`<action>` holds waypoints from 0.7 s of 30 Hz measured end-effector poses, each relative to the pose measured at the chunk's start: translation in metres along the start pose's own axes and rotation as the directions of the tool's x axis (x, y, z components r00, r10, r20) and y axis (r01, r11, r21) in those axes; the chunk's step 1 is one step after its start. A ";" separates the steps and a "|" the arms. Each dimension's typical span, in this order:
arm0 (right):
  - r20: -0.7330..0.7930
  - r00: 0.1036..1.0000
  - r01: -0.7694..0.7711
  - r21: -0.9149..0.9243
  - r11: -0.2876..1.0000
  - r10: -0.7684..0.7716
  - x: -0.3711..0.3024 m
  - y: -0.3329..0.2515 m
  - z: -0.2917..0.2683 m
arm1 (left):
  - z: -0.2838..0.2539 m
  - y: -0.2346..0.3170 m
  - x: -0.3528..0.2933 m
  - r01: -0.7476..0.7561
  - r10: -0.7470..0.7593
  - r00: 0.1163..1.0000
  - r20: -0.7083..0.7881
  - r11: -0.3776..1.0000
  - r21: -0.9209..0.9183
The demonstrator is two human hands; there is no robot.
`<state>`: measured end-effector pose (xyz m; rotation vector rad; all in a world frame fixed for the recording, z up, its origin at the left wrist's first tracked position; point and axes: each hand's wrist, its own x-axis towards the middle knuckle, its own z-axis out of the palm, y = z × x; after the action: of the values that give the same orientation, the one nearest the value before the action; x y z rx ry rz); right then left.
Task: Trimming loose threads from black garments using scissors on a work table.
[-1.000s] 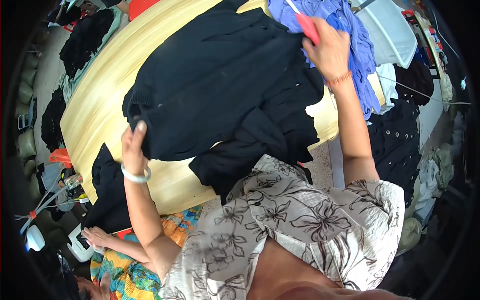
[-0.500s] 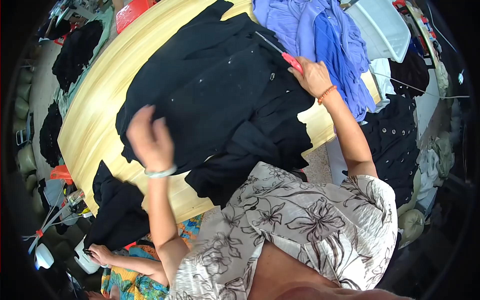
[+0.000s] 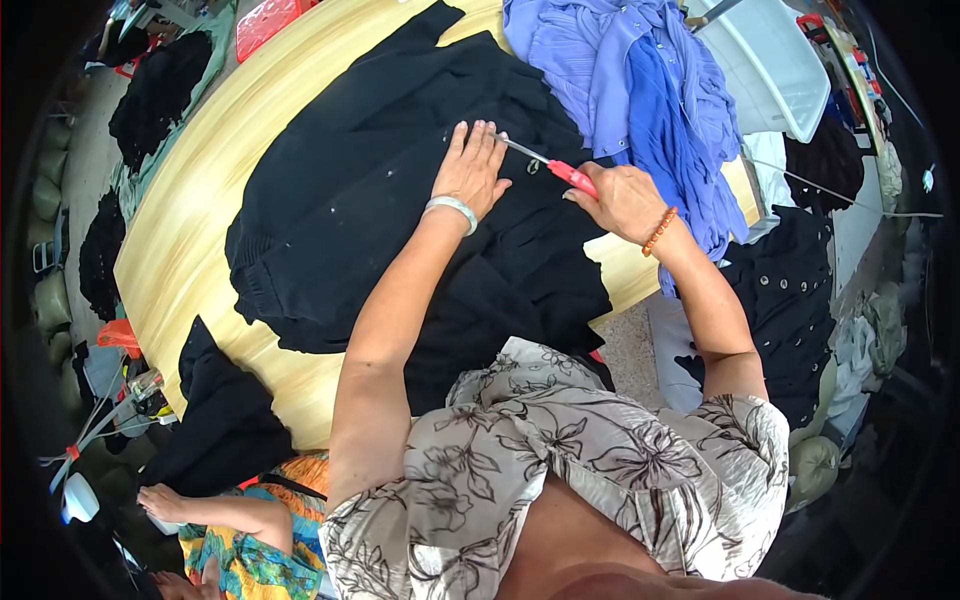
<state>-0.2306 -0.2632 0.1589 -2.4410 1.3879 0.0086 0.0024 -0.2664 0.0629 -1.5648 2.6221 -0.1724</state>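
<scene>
Black knit garment (image 3: 370, 165), spread on wooden bench (image 3: 180, 240); probably soft, light, better taken by ribbed edge (image 3: 257, 284). Under flat left hand (image 3: 470, 178), grasping nothing; in right hand (image 3: 622, 205), gripped, red-handled tool (image 3: 572, 178). Beyond, lavender garment (image 3: 590, 80).

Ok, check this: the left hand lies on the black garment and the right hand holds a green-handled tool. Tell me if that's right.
The colour is wrong: the head view shows the right hand holding a red-handled tool. The left hand does lie on the black garment.
</scene>
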 end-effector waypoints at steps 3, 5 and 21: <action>-0.031 0.994 0.108 0.043 0.993 -0.107 0.010 -0.028 -0.005 | 0.009 -0.001 -0.004 -0.009 0.008 1.000 -0.022 0.999 -0.040; -0.013 0.978 0.207 0.076 0.975 -0.206 0.016 -0.046 -0.004 | 0.014 -0.001 -0.008 -0.034 0.034 0.998 -0.058 0.999 0.005; 0.062 0.998 -0.001 -0.053 0.999 0.004 -0.007 -0.051 -0.021 | -0.026 -0.013 -0.080 0.073 -0.123 0.977 -0.174 0.960 -0.269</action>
<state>-0.1949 -0.2393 0.1946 -2.4604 1.3806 0.1219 0.0481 -0.2007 0.0914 -1.8497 2.8089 0.0230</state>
